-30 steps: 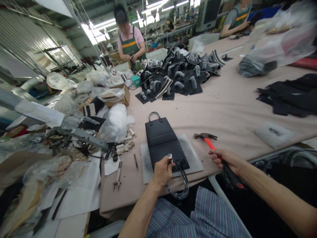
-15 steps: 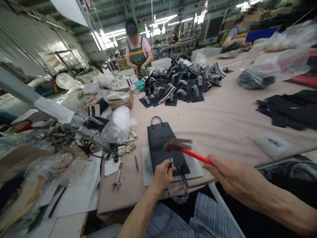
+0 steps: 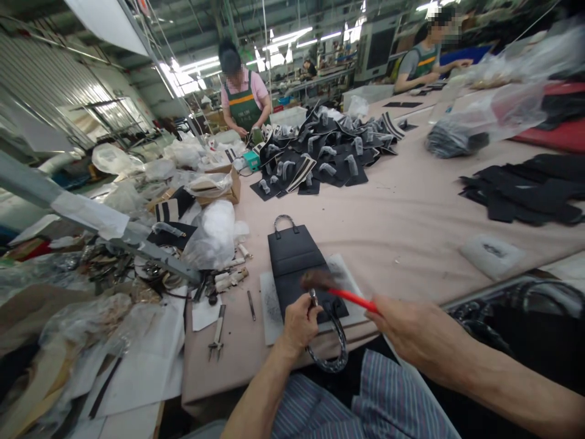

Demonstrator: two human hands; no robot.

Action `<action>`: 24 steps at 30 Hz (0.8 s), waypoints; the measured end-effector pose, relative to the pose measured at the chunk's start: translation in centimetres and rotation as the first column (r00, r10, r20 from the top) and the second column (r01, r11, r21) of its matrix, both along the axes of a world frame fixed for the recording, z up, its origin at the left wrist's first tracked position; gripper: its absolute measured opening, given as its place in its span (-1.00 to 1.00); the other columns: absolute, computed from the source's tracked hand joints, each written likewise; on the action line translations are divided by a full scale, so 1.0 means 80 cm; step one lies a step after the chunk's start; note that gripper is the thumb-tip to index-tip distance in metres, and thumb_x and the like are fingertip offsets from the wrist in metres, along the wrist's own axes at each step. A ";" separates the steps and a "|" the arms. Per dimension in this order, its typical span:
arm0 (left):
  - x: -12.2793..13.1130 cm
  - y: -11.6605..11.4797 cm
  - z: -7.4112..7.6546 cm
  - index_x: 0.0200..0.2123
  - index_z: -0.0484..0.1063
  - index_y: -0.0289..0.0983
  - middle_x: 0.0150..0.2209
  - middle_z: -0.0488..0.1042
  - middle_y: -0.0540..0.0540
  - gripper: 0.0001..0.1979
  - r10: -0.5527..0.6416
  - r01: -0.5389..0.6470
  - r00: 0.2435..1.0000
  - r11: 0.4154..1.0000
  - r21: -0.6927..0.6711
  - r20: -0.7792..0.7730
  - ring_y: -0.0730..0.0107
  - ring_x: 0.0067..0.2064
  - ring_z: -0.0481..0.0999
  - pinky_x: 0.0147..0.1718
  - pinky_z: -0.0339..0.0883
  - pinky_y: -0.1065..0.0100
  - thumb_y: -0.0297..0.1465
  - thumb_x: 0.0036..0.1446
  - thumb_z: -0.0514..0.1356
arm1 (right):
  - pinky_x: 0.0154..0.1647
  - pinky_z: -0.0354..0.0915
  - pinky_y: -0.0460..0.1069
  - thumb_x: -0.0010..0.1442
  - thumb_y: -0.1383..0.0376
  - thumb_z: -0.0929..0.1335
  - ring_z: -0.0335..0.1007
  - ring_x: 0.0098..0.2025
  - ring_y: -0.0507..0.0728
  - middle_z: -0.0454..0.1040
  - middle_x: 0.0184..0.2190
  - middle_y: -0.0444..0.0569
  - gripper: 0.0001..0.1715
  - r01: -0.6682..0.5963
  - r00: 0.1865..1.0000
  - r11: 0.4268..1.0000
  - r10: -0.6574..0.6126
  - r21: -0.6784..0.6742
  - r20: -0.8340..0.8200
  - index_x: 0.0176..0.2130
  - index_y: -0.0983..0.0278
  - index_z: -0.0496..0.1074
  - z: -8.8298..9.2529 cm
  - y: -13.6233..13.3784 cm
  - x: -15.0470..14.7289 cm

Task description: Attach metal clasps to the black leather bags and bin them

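A black leather bag panel (image 3: 295, 251) with a handle at each end lies on a pale board (image 3: 270, 314) at the table's front edge. The near handle (image 3: 337, 364), wrapped in clear film, hangs past the edge. My left hand (image 3: 300, 322) is closed around a short metal punch (image 3: 313, 296), upright over the panel's near part; its lower end is hidden by my fingers. In my right hand (image 3: 404, 326) is a hammer (image 3: 353, 298), gripped by its red handle. The blurred hammer head is just above the punch top; whether they touch I cannot tell.
Calipers (image 3: 218, 335) and a thin metal rod (image 3: 251, 305) lie left of the board. A heap of black panels (image 3: 329, 149) covers the table's far side. A grey post (image 3: 150, 241) slants across the left. Two co-workers stand beyond, one in a pink shirt (image 3: 258, 91).
The hammer has come down and slightly left, closer to the punch, as my right hand lowered. My left hand keeps its hold. The whole view has shifted a little.
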State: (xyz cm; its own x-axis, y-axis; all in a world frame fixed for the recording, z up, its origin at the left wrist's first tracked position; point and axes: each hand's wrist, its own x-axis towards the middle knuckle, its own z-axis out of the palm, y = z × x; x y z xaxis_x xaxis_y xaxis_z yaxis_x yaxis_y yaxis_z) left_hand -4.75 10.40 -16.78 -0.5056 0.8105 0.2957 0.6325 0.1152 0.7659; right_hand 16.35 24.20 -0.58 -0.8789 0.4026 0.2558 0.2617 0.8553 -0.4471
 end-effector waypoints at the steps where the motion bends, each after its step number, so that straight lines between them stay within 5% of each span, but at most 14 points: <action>1: 0.000 0.000 0.000 -0.26 0.44 -0.21 -0.37 0.53 -0.05 -0.91 -0.003 0.003 1.000 1.000 -0.003 0.001 0.33 -0.35 0.53 -0.30 0.39 0.36 -0.50 0.19 0.17 | -0.58 -0.15 0.04 0.44 0.06 0.16 0.17 -0.66 0.09 0.38 -0.64 -0.10 -0.61 -0.009 0.997 1.000 0.009 0.008 0.071 -0.38 0.15 0.26 -0.007 0.002 0.001; 6: -0.002 -0.002 0.009 -0.22 0.46 -0.22 -0.33 0.53 -0.05 -0.90 -0.027 0.028 0.999 0.999 -0.027 0.043 0.35 -0.32 0.53 -0.25 0.39 0.36 -0.49 0.22 0.17 | -0.48 -0.02 0.00 0.42 0.06 0.19 0.30 -0.55 0.12 0.40 -0.58 -0.12 -0.67 0.200 0.967 0.970 -0.172 -0.139 0.186 -0.33 0.18 0.25 -0.046 0.021 -0.025; 11: -0.008 -0.002 0.029 0.07 0.45 -0.22 -0.19 0.58 -0.07 -0.69 -0.110 0.118 0.971 0.993 -0.027 0.214 0.35 -0.23 0.55 -0.17 0.42 0.34 -0.43 0.26 0.18 | -0.36 0.14 -0.02 0.28 0.21 0.33 0.48 -0.32 0.18 0.53 -0.40 -0.03 -0.87 0.310 0.916 0.923 -0.225 -0.228 0.333 -0.22 0.24 0.36 -0.101 0.026 -0.092; 15: -0.013 0.004 0.040 -0.19 0.55 -0.27 -0.33 0.55 -0.04 -0.85 -0.118 0.137 0.954 0.989 -0.052 0.274 0.38 -0.34 0.49 -0.28 0.40 0.38 -0.44 0.19 0.21 | -0.31 0.20 0.02 0.24 0.21 0.38 0.53 -0.21 0.27 0.57 -0.29 0.10 -0.75 0.337 0.887 0.914 -0.228 -0.226 0.401 -0.11 0.29 0.41 -0.142 0.028 -0.120; 21: -0.014 0.006 0.031 -0.26 0.55 -0.28 -0.32 0.61 -0.09 -0.87 0.008 -0.006 0.891 1.000 -0.006 0.454 0.31 -0.27 0.59 -0.25 0.49 0.33 -0.38 0.19 0.21 | -0.28 0.24 0.05 0.22 0.10 0.38 0.53 -0.19 0.28 0.56 -0.26 0.09 -0.64 0.379 0.861 0.891 -0.240 -0.250 0.449 -0.09 0.27 0.40 -0.162 0.036 -0.124; 24: -0.007 -0.002 0.026 -0.24 0.58 -0.23 -0.23 0.64 -0.13 -0.87 -0.201 0.195 0.923 0.980 0.050 0.327 0.24 -0.16 0.64 -0.10 0.54 0.25 -0.36 0.17 0.26 | -0.27 0.24 0.04 0.21 0.10 0.38 0.53 -0.19 0.26 0.56 -0.28 0.07 -0.65 0.391 0.852 0.884 -0.242 -0.256 0.464 -0.10 0.27 0.39 -0.164 0.038 -0.125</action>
